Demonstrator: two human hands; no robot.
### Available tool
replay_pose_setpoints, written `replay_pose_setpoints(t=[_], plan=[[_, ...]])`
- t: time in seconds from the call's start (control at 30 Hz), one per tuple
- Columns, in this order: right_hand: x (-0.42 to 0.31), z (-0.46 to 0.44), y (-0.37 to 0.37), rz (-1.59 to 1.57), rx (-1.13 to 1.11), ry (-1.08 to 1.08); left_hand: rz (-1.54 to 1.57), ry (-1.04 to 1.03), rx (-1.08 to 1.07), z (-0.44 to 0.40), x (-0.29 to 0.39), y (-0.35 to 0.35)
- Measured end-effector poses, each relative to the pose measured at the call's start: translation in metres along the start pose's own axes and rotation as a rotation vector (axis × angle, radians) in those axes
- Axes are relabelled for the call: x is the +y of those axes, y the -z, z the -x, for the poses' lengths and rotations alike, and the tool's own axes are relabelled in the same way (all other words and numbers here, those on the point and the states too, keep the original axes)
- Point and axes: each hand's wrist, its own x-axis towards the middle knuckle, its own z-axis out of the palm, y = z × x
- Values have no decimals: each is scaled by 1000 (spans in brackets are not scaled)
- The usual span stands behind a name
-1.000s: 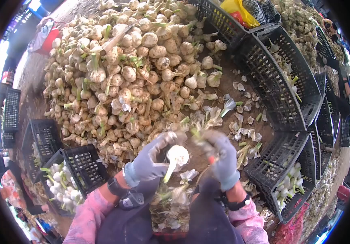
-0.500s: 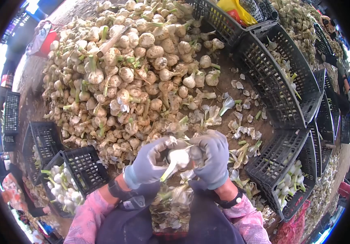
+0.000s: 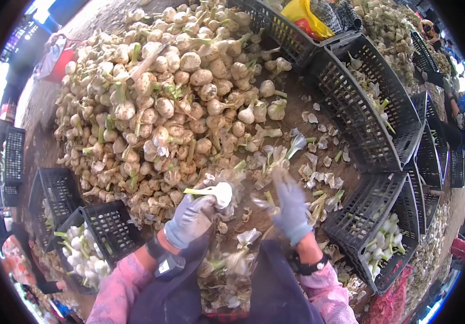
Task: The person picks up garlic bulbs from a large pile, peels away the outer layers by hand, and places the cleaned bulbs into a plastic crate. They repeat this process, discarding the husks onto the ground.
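Observation:
Grey gloves cover both hands. My left hand (image 3: 193,217) is closed on a clean white garlic bulb (image 3: 221,194), whose green-tipped stem points left. My right hand (image 3: 288,208) is apart from the bulb, fingers spread and blurred by motion, with nothing visible in it. Ahead of my hands rises a large heap of unpeeled garlic (image 3: 151,113). Loose papery skins (image 3: 248,236) lie on the ground between my legs, below the hands.
Black crates with white garlic stand at the left (image 3: 112,229) and right (image 3: 365,216). A larger black crate (image 3: 365,119) holds skins and stems. A red bucket (image 3: 61,63) is at the upper left. Other people show at the far right and left edges.
The bulb has turned so its stem points left, held in my left hand. My right hand has come away from it towards the right and its fingers have opened.

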Motion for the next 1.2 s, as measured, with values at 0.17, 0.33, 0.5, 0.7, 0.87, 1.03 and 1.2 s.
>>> replay_pose_setpoints(t=[0.17,0.33,0.5,0.7,0.87,1.03,1.2], plan=[[-41,11,3,-1799,-358,-153,-936,-177,121,-14,-24,-17],[5,17,38,-2467,-169,-231,-1778,-579,-11,-51,-4,9],[56,32,74,-2754,85,130,-2531,-627,255,-128,33,97],[1,17,8,-1865,-161,-442,-2595,-313,236,-127,47,60],[-48,-1,-20,-1737,-294,-621,-1841,-720,266,-62,7,30],[-50,-4,-38,-1834,-91,-609,-1542,-522,60,-24,-20,-4],[-49,-2,-22,-1903,-63,-572,-1204,-257,-11,-16,-12,-9]])
